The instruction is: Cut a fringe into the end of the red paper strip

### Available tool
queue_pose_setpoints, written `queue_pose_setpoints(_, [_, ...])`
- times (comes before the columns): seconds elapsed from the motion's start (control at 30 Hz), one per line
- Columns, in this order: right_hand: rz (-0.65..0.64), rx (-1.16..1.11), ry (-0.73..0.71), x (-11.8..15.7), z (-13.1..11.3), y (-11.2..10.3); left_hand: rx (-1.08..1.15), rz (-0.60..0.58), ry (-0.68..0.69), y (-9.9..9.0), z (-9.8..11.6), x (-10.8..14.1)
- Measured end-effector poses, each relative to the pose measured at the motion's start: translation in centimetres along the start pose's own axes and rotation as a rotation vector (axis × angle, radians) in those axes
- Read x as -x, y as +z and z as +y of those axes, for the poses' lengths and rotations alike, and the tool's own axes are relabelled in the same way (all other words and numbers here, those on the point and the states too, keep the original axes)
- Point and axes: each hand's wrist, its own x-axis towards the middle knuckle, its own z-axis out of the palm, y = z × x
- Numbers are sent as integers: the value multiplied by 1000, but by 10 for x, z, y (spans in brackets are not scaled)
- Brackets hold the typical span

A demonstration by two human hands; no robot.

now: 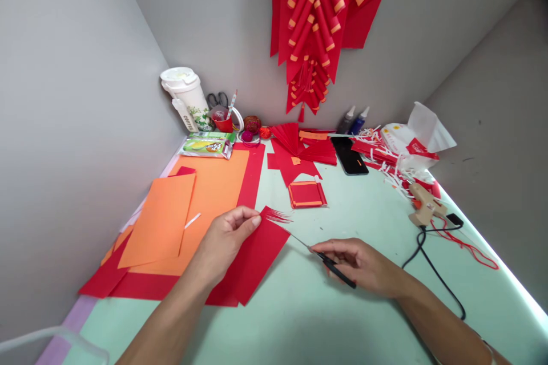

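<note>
My left hand (229, 236) pinches the top edge of a long strip of red paper (263, 256), which slants down toward me over the table. Thin fringe cuts (277, 216) fan out along the strip's upper end, to the right of my fingertips. My right hand (353, 265) is closed round the black handles of a pair of scissors (336, 271). The blades point up and left, their tips at the right edge of the red strip near the fringe.
Orange sheets (160, 219) lie over red paper at left. Beyond the hands are a red rectangular piece (307, 194), folded red fans (286, 138) and a phone (350, 155). A glue gun (423, 205) with black cable sits at right; a white cup (188, 97) stands at back left.
</note>
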Motion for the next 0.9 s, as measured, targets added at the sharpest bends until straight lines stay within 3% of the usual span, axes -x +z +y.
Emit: queue_pose_setpoints(0.9, [2, 11, 21, 2, 0, -5, 30, -29, -10, -1, 0, 0])
